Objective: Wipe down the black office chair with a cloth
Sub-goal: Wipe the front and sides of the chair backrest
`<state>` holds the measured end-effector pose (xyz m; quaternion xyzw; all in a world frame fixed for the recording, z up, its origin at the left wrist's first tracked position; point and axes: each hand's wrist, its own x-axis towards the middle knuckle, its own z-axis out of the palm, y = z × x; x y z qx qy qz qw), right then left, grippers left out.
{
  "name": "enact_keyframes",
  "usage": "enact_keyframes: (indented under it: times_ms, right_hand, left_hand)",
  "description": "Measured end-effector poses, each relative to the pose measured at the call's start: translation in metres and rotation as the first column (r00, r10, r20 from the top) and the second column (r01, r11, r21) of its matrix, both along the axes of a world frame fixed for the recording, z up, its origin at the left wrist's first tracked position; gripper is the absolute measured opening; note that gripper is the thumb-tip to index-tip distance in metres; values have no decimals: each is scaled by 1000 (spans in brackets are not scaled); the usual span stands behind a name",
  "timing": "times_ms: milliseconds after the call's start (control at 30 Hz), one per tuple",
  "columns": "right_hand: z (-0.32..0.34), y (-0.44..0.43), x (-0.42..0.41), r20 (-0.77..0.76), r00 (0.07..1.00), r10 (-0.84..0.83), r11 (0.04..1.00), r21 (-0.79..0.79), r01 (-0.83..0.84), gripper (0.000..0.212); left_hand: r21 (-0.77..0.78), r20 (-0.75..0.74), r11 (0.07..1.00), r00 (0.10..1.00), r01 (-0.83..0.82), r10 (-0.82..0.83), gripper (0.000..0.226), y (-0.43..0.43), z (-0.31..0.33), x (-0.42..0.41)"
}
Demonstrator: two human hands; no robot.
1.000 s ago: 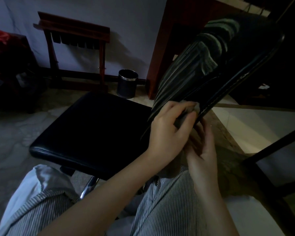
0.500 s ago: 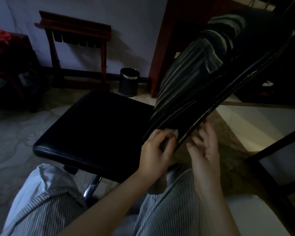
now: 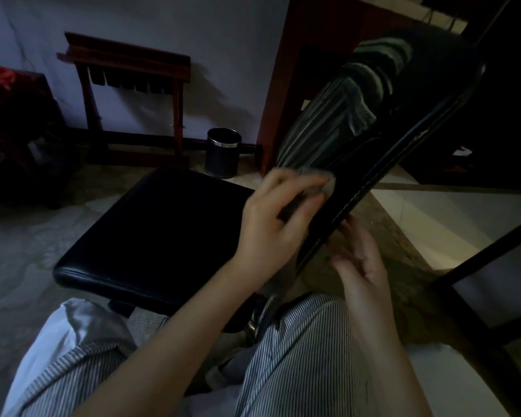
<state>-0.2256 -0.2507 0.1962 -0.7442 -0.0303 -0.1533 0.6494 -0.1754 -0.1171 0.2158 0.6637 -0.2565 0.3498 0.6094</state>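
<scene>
Head view, taken left to right. Upper left: reddish wooden rack against the pale wall. Left of centre: black office chair, seat level and glossy along its near edge. Upper centre, just above the seat: small dark bin with a metal rim, on the floor. Centre: left hand, fingers curled and clamped on a pale cloth, pressing it low on the front of the backrest; cloth blurred. Backrest tilted, rising from the centre to the upper right, with a striped garment draped over its front. Right of centre, behind the backrest's lower edge: right hand, fingers apart and loosely straight, holding nothing; cannot tell whether they touch the backrest. Bottom: striped trousers. Far right: dark frame bar.
</scene>
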Motion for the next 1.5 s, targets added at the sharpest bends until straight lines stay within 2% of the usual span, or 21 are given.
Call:
enact_keyframes:
  times_ms: [133, 300, 533, 667, 767, 933, 1100, 1333, 1500]
  right_hand:
    - [8, 0, 2, 25, 1000, 18, 1000, -4, -18, 55]
    - [12, -1, 4, 22, 1000, 13, 1000, 14, -13, 53]
    - [13, -5, 6, 16, 999, 32, 999, 2, -32, 54]
    - [12, -6, 6, 13, 1000, 28, 1000, -7, -28, 51]
    - [11, -4, 5, 18, 1000, 21, 999, -30, -20, 53]
    - [12, -2, 4, 6, 999, 38, 999, -24, -38, 58]
    - [6, -3, 5, 1, 999, 44, 999, -31, -44, 63]
    - [-1, -7, 8, -6, 996, 90, 996, 12, -90, 61]
    - [-16, -5, 9, -68, 992, 106, 994, 21, -105, 64]
  left_hand:
    - [191, 361, 975, 931, -118, 42, 22, 7, 41, 18]
    - [432, 527, 865, 850, -256, -11, 18, -3, 40, 33]
    - [452, 520, 848, 854, -277, 2, 20, -10, 5, 33]
    - [564, 494, 770, 869, -297, -27, 20, 3, -35, 30]
    - [610, 478, 736, 877, -295, -44, 19, 8, -42, 29]
    - [587, 605, 693, 795, -419, -31, 16, 7, -8, 33]
    - [523, 691, 699, 723, -487, -13, 16, 2, 17, 37]
    - [501, 575, 784, 818, -366, 15, 21, -3, -20, 39]
    - [595, 523, 730, 852, -335, -35, 18, 5, -59, 36]
